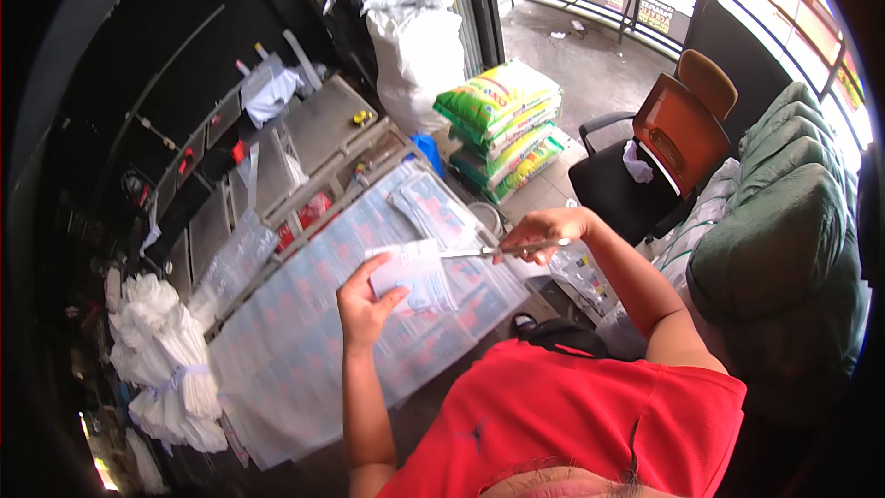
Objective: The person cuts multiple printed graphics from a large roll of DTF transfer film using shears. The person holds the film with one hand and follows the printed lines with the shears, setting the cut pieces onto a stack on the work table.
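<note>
My left hand pinches a small pale printed sheet, held up over the table. My right hand is closed on a pair of long metal scissors, whose blades lie at the right edge of the sheet. Under both hands, the table is covered with a large translucent sheet printed in repeated blue and red blocks. A loose stack of similar printed pieces lies on it near the far end.
White bundled fabric sits at the left. Metal frames border the table's far side. Green-and-yellow sacks are stacked beyond, beside a white sack. An office chair and green padded bundles stand at the right.
</note>
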`<state>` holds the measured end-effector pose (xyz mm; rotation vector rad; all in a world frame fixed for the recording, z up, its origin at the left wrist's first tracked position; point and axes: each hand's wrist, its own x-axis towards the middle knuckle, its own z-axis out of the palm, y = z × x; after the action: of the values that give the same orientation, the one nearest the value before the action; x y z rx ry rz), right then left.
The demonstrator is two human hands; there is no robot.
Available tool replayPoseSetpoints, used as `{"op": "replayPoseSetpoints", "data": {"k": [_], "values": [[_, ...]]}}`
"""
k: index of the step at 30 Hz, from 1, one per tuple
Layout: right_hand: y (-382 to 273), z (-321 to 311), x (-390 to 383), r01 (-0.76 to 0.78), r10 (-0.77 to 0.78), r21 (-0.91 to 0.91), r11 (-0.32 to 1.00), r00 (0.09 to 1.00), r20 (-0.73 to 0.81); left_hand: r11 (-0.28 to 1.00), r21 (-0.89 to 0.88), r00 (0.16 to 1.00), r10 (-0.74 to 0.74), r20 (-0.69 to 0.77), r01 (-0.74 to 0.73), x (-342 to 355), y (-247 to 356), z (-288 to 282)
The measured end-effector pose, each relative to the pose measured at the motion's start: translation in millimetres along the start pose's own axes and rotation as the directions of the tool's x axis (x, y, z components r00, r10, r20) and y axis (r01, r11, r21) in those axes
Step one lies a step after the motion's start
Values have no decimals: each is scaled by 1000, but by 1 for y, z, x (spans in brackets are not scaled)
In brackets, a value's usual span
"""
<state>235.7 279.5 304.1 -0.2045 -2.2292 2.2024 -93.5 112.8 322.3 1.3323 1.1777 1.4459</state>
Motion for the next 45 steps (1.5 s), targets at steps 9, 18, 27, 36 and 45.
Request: {"op": "replayPoseSetpoints", "data": {"k": [9, 18, 27, 36, 45], "values": [[-29, -4, 16, -28, 35, -178, 984, 999, 37, 999, -31, 998, 42, 43, -41, 2, 7, 13], [-22, -3, 38, 67, -34, -249, 966, 991, 132, 997, -45, 997, 69, 18, -68, -22, 2, 8], [-32, -2, 39, 59, -2, -351, 935, 987, 161, 999, -21, 999, 42, -1, -42, -32, -2, 2], [-25, 13, 42, -107, 117, -108, 988, 989, 85, 998, -7, 998, 67, -16, -67, -35, -5, 0], [-12, 19, 52, -203, 208, -83, 976, 977, 54, 997, -80, 1000, -10, 18, 12, -38, -3, -4]]}}
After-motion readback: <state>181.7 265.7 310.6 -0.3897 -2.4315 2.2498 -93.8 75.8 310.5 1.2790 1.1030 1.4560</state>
